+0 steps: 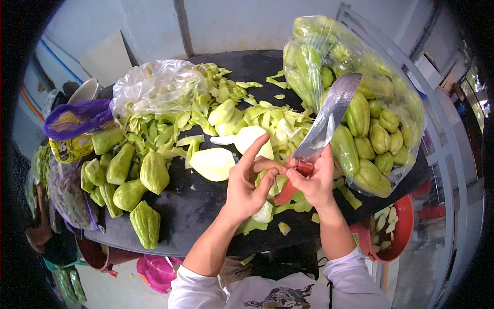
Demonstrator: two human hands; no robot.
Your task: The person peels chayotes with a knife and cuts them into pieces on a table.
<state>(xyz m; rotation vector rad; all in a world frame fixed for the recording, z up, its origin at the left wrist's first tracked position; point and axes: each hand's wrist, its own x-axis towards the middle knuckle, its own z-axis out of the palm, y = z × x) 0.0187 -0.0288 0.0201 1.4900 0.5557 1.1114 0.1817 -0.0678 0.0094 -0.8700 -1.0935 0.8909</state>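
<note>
My right hand is closed around the red handle of a knife, whose wide curved blade points up and away. My left hand meets its fingertips at the handle. Its index finger sticks out, while the other fingers curl in a pinch; whatever they hold is too small or hidden to make out. Beyond my left hand lie a peeled chayote half and another pale peeled piece. Chopped chayote strips are heaped past the hands, and green trimmings lie beneath them.
Several unpeeled chayotes lie on the dark table at left. A large clear bag of chayotes stands at right. Further left are a plastic bag over cut pieces and a purple mesh bag. A red bucket sits below right.
</note>
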